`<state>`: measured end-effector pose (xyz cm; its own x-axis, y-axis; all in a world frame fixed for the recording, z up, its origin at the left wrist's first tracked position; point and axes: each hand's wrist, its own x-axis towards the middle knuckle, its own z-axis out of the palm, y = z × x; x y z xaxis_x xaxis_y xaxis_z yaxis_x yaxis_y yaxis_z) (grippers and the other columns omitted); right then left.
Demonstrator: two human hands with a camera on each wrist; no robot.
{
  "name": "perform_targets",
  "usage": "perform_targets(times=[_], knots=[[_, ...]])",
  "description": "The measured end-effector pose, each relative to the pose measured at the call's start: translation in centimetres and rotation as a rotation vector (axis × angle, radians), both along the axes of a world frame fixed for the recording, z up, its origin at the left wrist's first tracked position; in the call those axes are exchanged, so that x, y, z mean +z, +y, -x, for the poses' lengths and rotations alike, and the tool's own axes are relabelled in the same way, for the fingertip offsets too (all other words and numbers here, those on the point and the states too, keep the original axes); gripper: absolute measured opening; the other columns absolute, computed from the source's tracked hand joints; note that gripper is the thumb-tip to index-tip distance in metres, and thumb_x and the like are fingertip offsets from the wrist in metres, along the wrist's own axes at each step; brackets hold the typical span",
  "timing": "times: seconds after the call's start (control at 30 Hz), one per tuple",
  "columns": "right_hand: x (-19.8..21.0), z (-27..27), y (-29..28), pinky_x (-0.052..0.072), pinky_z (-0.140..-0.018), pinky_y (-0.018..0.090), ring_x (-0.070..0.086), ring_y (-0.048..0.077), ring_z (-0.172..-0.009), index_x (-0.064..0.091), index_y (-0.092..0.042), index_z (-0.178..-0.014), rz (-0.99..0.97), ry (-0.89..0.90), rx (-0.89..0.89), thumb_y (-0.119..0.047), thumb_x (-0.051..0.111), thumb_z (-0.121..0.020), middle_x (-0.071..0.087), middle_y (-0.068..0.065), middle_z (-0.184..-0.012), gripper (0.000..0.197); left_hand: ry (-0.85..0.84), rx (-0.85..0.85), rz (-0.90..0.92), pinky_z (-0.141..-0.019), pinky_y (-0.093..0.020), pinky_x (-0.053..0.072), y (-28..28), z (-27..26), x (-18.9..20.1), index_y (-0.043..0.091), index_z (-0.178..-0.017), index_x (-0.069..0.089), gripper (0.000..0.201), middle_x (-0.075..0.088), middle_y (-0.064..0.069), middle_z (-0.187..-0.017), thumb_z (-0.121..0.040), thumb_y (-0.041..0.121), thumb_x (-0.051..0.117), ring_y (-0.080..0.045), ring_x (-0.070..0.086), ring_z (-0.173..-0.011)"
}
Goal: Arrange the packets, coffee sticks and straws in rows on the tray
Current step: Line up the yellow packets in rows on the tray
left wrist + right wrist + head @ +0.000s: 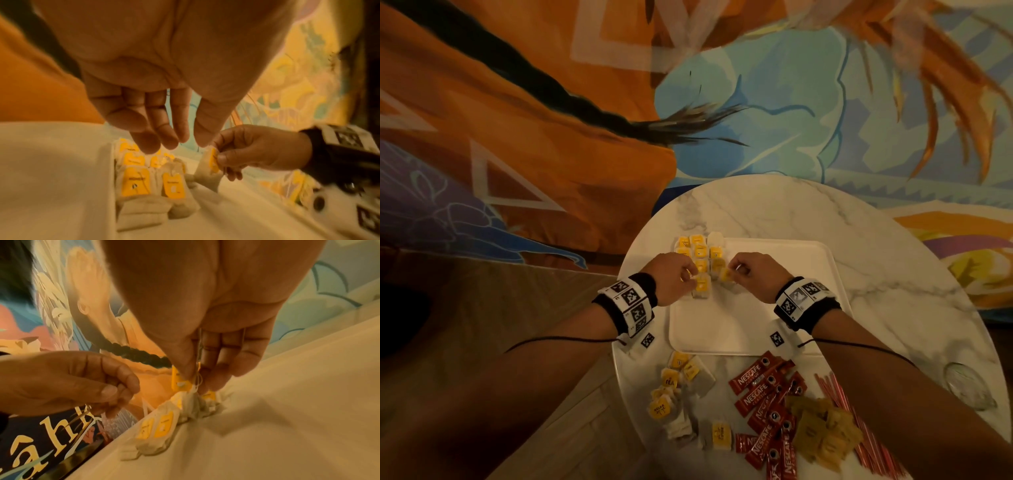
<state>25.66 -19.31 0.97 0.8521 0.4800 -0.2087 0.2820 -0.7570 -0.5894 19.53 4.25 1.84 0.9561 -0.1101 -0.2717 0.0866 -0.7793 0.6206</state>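
A white tray (756, 308) lies on a round marble table (876, 260). Tea bags with yellow tags (698, 253) lie in rows in the tray's far left corner. Just right of those rows, my right hand (732, 270) pinches one more tea bag (725, 275) by its yellow tag (180, 382), the bag hanging onto the tray. My left hand (690, 274) hovers over the near end of the rows (135, 180), thumb and fingertips drawn close. Whether it pinches a thread is unclear. Loose tea bags (678, 387), red coffee sticks (770, 404), brown packets (822, 431) and red straws (849, 411) lie on the table's near side.
A clear glass (969, 387) stands at the table's right edge. A painted mural wall (551, 120) rises just behind the table. Most of the tray's surface right of and nearer than the rows is bare.
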Motion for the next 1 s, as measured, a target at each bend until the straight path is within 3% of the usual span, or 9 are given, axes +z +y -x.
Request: perform_targets(times=[0.13, 0.3, 0.4, 0.57, 0.7, 0.9, 1.0], knots=[[-0.1, 0.0, -0.4, 0.051, -0.074, 0.027, 0.065, 0.012, -0.079, 0.067, -0.02, -0.102, 0.054, 0.103, 0.079, -0.039, 0.065, -0.094, 0.072, -0.003, -0.089, 0.021, 0.014, -0.162, -0.176, -0.088, -0.03, 0.051, -1.0, -0.2, 0.1, 0.025, -0.116, 0.066, 0.032, 0.063, 0.004, -0.109, -0.087, 0.035, 0.071, -0.016, 0.06, -0.097], [-0.9, -0.5, 0.3, 0.049, -0.071, 0.024, 0.065, 0.005, -0.071, 0.069, -0.019, -0.099, 0.066, 0.151, 0.147, -0.033, 0.069, -0.091, 0.072, -0.004, -0.085, 0.016, 0.018, -0.3, -0.357, -0.088, -0.032, 0.049, -2.4, -0.5, -1.1, 0.026, -0.124, 0.062, 0.035, 0.06, -0.003, -0.123, -0.09, 0.035, 0.066, -0.025, 0.06, -0.109], [-1.7, -0.8, 1.0, 0.05, -0.079, 0.029, 0.065, 0.015, -0.083, 0.07, -0.019, -0.099, 0.133, 0.055, 0.125, -0.033, 0.067, -0.092, 0.071, 0.0, -0.094, 0.016, 0.032, -0.317, -0.395, -0.091, -0.035, 0.05, -2.7, -0.7, -1.6, 0.025, -0.124, 0.063, 0.032, 0.059, -0.005, -0.124, -0.092, 0.03, 0.063, -0.028, 0.06, -0.11], [-2.3, -0.9, 1.9, 0.052, -0.082, 0.033, 0.064, 0.018, -0.09, 0.069, -0.024, -0.097, 0.149, -0.029, 0.026, -0.032, 0.065, -0.091, 0.071, -0.001, -0.095, 0.011, 0.081, -0.314, -0.377, -0.09, -0.036, 0.053, -2.7, -1.3, -2.0, 0.023, -0.119, 0.067, 0.032, 0.062, -0.006, -0.121, -0.089, 0.012, 0.062, -0.028, 0.062, -0.105], [-2.2, -0.8, 2.5, 0.052, -0.08, 0.034, 0.065, 0.021, -0.091, 0.068, -0.025, -0.098, 0.194, -0.072, 0.018, -0.028, 0.062, -0.089, 0.071, -0.001, -0.094, 0.01, 0.096, -0.335, -0.383, -0.089, -0.035, 0.052, -2.6, -1.5, -2.3, 0.022, -0.119, 0.067, 0.035, 0.062, -0.007, -0.121, -0.089, 0.007, 0.059, -0.029, 0.061, -0.105], [-1.6, -0.4, 2.7, 0.052, -0.082, 0.036, 0.063, 0.02, -0.094, 0.063, -0.026, -0.107, 0.221, -0.123, -0.023, -0.033, 0.063, -0.089, 0.068, -0.002, -0.102, 0.019, 0.06, -0.329, -0.342, -0.077, -0.027, 0.045, -2.5, -1.2, -2.1, 0.022, -0.115, 0.07, 0.028, 0.066, -0.004, -0.114, -0.09, 0.014, 0.061, -0.027, 0.063, -0.1], [-0.7, 0.6, 2.5, 0.051, -0.082, 0.036, 0.059, 0.017, -0.091, 0.063, -0.024, -0.105, 0.139, -0.138, -0.002, -0.036, 0.065, -0.089, 0.064, -0.004, -0.1, 0.02, 0.023, -0.321, -0.27, -0.081, -0.029, 0.049, -2.3, -0.2, -1.1, 0.021, -0.118, 0.069, 0.028, 0.068, -0.002, -0.114, -0.091, 0.024, 0.063, -0.024, 0.064, -0.102]])
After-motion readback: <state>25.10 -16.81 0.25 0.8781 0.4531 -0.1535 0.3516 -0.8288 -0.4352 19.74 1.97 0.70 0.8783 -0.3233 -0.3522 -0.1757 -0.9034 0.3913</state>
